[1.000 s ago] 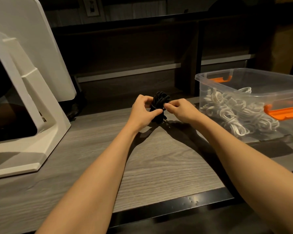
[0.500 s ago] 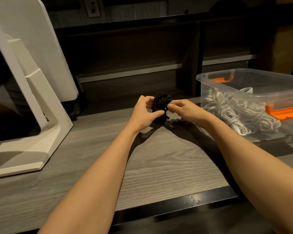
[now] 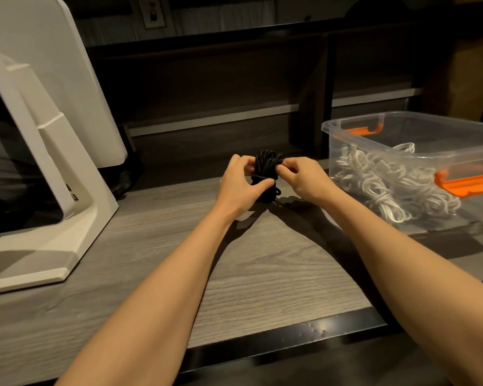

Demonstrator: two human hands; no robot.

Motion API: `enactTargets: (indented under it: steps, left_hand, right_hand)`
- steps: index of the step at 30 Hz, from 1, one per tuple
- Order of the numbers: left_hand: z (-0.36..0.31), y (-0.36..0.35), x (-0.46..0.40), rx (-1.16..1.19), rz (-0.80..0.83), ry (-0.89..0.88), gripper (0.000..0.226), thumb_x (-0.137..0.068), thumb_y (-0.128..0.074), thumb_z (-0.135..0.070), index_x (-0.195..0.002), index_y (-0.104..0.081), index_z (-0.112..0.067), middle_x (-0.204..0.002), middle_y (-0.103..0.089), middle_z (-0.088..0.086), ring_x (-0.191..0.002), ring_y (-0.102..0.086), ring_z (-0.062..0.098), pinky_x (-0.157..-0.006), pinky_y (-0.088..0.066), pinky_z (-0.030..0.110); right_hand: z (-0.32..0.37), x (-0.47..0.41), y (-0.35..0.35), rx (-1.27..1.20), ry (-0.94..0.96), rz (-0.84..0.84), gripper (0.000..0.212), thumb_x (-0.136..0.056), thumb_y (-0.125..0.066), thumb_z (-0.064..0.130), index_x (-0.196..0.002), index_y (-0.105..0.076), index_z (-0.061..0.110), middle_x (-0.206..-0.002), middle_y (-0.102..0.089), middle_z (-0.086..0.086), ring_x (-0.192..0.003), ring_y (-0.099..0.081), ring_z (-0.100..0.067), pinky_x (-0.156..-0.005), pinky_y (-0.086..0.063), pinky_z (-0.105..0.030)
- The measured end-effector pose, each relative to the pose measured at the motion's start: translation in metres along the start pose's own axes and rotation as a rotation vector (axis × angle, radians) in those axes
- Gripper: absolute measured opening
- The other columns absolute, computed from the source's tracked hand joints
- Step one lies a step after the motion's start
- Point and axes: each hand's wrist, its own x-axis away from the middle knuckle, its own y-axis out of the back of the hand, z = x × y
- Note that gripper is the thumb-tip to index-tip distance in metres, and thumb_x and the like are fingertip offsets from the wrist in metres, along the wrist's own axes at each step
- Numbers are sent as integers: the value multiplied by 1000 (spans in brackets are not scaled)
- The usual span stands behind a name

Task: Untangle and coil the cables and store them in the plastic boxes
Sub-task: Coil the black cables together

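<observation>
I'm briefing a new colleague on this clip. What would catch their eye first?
Two bare hands meet mid-desk, left hand and right hand, both gripping a black cable bundle. To the right stands a clear plastic box with orange latches, holding coiled white cables. A white monitor stand fills the left.

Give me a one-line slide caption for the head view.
Both hands, left hand and right hand, grip a black cable bundle beside a clear box of white cables.
</observation>
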Motion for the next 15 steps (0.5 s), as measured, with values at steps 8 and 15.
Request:
enactTargets:
  steps: [8,15]
  left_hand:
    - [-4,0,1,-40,15,1,42,-82,-76,-28,-116,-56,-15,-108,-49,-6,-102,-53,11,-85,-49,31]
    - [-4,13,2,358,219,298,34,-90,-67,-22,-122,-57,-12,-98,-60,4,-96,-64,16,-72,-54,22]
  right_hand:
    - [-5,-3,6,24,-6,83,31,-100,-45,23,-70,-51,20,-65,-48,3,-60,-44,-9,-56,-33,-24]
    - [-2,1,12,16,163,177,20,-100,-45,21,-84,-57,19,-74,-52,10,-68,-49,-1,-58,-36,-8]
